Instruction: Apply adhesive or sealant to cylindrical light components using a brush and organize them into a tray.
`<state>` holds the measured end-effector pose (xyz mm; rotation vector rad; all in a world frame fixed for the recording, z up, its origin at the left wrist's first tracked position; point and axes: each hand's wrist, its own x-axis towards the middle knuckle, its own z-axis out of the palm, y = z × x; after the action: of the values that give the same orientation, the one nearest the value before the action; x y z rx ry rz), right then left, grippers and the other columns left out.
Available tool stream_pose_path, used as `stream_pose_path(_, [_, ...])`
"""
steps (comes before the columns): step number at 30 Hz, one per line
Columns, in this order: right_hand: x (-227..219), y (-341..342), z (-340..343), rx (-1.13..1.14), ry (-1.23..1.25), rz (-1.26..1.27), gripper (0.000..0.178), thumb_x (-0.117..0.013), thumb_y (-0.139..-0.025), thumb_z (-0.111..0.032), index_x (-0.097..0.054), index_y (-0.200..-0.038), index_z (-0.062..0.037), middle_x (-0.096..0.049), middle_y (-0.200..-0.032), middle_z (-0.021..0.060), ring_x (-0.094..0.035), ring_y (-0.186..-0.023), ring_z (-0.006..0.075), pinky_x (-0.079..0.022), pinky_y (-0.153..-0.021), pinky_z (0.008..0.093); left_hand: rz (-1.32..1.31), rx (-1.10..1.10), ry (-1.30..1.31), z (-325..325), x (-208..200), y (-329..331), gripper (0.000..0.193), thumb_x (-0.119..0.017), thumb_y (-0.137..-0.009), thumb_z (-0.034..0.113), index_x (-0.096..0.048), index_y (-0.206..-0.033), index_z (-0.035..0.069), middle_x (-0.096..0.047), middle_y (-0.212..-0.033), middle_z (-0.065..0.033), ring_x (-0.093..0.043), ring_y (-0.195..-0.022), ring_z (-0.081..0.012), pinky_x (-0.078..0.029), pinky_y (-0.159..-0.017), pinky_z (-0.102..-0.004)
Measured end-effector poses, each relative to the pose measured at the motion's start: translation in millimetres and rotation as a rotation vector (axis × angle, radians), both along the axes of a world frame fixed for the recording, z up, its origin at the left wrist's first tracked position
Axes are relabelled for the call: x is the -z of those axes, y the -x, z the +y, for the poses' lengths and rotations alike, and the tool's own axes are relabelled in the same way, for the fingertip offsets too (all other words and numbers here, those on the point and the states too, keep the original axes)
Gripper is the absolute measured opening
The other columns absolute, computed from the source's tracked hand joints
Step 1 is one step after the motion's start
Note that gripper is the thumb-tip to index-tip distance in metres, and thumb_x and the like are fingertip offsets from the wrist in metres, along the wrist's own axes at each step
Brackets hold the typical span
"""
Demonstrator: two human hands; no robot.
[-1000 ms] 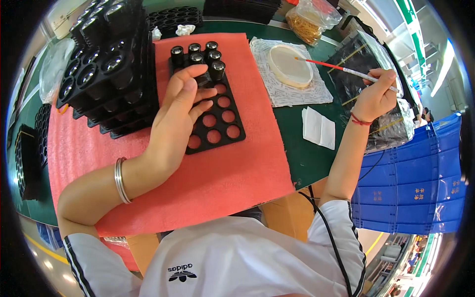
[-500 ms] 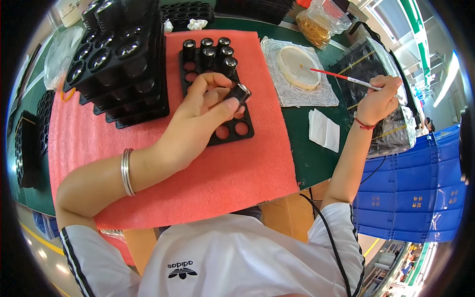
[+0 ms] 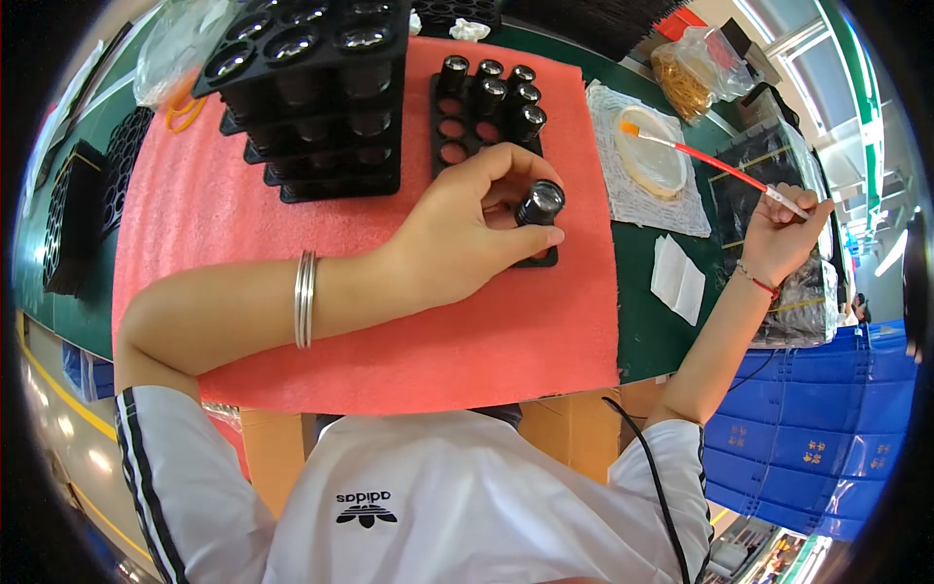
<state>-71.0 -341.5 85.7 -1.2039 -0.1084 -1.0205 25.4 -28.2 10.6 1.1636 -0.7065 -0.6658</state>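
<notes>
My left hand (image 3: pixel 452 229) pinches a short black lens barrel (image 3: pixel 541 202) between thumb and fingers, its glassy end up, above the near end of a black tray with round holes (image 3: pixel 440 99). Several similar barrels (image 3: pixel 489 95) stand upright at the tray's far end; pink foam shows through its vacant holes. In my right hand (image 3: pixel 781 237), closed on its handle, is a slim paintbrush (image 3: pixel 715 164) with a red-and-white handle and orange bristles. The bristles are over the far left rim of a round, pale, shallow dish (image 3: pixel 654 192); I cannot tell whether they touch it.
A tall stack of black trays (image 3: pixel 321 127) with lens barrels stands on the left of the pink foam mat (image 3: pixel 224 234). Around the dish lie a printed cloth (image 3: pixel 603 102) and a folded white paper (image 3: pixel 678 279). Beyond is a bag of rubber bands (image 3: pixel 686 78); blue crates (image 3: pixel 788 428) stand right.
The brush tip has gone from the dish's middle to its far left rim, and its orange bristles now show. The barrel in my left hand has turned more upright. The whole view has shifted.
</notes>
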Motion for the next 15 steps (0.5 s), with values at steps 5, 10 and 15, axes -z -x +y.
stream_pose_path(5, [1.0, -0.5, -11.2, -0.103, -0.026, -0.005, 0.04, -0.04, -0.093, -0.034, -0.044, -0.064, -0.007, -0.03, -0.051, 0.0006, -0.028, -0.049, 0.0103, -0.027, -0.049, 0.0245, -0.035, -0.019, 0.01, 0.6, -1.8, 0.5, 0.034, -0.065, -0.073, -0.007, -0.046, -0.1, 0.002, -0.048, -0.101, -0.0037, -0.052, -0.099, -0.013, -0.046, -0.089, -0.0273])
stream_pose_path(10, [2.4, -2.1, -12.8, -0.174, -0.09, -0.003, 0.039, -0.038, -0.094, -0.032, -0.044, -0.065, -0.0065, -0.03, -0.05, 0.0, -0.027, -0.049, 0.0103, -0.025, -0.049, 0.0237, -0.036, -0.033, -0.009, 0.8, -3.3, 0.0, 0.036, -0.07, -0.071, -0.003, -0.047, -0.099, 0.003, -0.05, -0.099, -0.0031, -0.052, -0.098, -0.0126, -0.046, -0.089, -0.0269])
stream_pose_path(15, [2.5, -3.6, -8.9, -0.205, -0.087, 0.012, 0.038, -0.037, -0.095, -0.029, -0.045, -0.065, -0.0068, -0.03, -0.05, -0.0003, -0.025, -0.048, 0.0098, -0.024, -0.047, 0.024, -0.039, -0.037, -0.052, 1.1, -5.0, 1.2, 0.038, -0.073, -0.069, 0.0, -0.048, -0.098, 0.003, -0.051, -0.096, -0.0023, -0.052, -0.095, -0.0117, -0.047, -0.087, -0.0269])
